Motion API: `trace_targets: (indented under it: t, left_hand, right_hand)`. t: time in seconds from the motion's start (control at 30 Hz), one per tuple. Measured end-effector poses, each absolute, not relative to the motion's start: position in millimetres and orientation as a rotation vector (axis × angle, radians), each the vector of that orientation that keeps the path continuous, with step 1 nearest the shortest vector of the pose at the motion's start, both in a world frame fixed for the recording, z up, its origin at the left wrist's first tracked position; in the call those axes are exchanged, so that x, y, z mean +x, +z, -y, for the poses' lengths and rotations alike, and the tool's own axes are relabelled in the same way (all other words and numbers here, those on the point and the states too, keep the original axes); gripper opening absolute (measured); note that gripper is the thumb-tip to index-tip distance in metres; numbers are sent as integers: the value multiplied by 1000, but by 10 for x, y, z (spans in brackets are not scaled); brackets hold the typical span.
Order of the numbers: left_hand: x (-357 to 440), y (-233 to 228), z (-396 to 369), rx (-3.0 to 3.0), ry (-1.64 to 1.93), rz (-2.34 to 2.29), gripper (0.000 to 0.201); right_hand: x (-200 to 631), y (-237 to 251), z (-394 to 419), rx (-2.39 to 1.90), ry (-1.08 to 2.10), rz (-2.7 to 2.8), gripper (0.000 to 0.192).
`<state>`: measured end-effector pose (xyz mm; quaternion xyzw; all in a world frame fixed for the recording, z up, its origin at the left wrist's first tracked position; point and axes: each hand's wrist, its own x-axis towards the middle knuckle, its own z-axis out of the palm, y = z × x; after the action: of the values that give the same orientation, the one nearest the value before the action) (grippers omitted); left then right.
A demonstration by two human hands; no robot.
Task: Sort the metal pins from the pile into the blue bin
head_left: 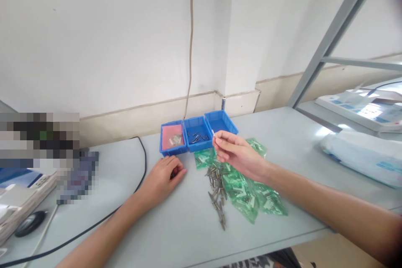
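Note:
My right hand (234, 150) is raised over the green bags, thumb and fingertips pinching a small, thin metal pin (213, 132). My left hand (166, 175) lies on the table in front of the blue bins with its fingers curled; something dark shows between thumb and fingers, too hidden to name. Between the hands lies a loose pile of slim metal pins (216, 188). Green plastic bags (243, 194) of similar parts spread under and beside my right hand. A few dark pins lie in the middle blue bin (197, 147).
The left blue bin (172, 151) holds a pink sheet and a small clear bag; the right blue bin (221, 121) stands beside the wall. A black cable (109, 215) crosses the table at left. A white plastic package (361, 157) and a grey metal frame (323, 50) are at right.

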<state>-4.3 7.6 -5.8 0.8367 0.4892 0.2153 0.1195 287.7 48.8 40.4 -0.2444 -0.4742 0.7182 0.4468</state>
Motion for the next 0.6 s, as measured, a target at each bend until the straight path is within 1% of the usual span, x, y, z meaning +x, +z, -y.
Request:
trace_targets:
  t: [0.23, 0.37, 0.6]
  left_hand:
    - [-59, -51, -83, 2439, 623, -1418, 22]
    - [-53, -39, -76, 2419, 613, -1438, 24]
    - [-43, -29, -67, 2415, 597, -1456, 25]
  right_hand:
    - [2873, 364, -482, -771, 1463, 1471, 37]
    - [2879, 368, -455, -817, 1337, 1566, 34]
    - [2871, 332, -430, -864, 1284, 1614, 26]
